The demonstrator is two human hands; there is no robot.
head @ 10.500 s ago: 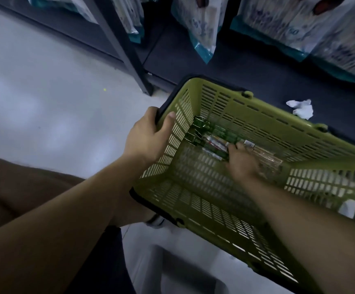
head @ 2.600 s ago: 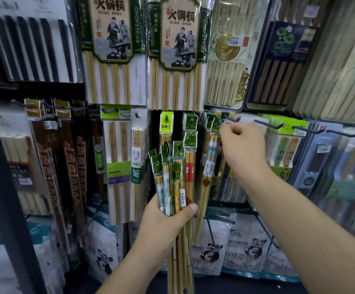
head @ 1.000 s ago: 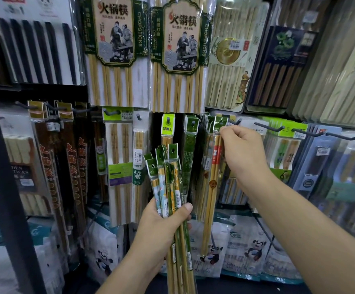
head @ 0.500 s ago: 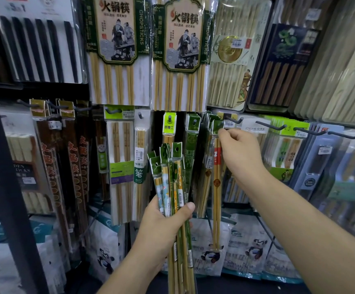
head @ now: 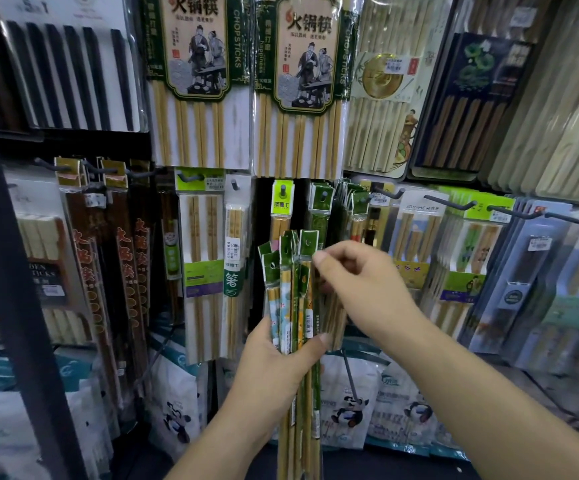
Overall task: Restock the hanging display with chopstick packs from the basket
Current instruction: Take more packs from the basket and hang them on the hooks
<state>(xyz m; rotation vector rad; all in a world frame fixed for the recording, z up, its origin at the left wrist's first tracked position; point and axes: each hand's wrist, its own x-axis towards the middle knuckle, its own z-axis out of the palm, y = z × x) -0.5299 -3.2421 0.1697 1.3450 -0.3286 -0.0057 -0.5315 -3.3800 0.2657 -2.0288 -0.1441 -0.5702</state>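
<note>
My left hand (head: 274, 362) grips a bundle of several slim chopstick packs (head: 291, 289) with green header cards, held upright in front of the hanging display. My right hand (head: 360, 282) is at the top right of that bundle, thumb and curled fingers pinching the header of the rightmost pack. Above it, a row of matching green-header packs (head: 354, 202) hangs on a peg. The basket is out of view.
Large boxed chopstick sets (head: 302, 81) hang above. More packs fill the pegs left and right, and grey peg tips (head: 450, 202) stick out at the right. A dark upright post (head: 11, 271) stands at the left. Panda-print bags (head: 350, 410) sit below.
My right hand left the pack it had hung on the peg and dropped down-left to the bundle in my left hand. My left hand stayed put.
</note>
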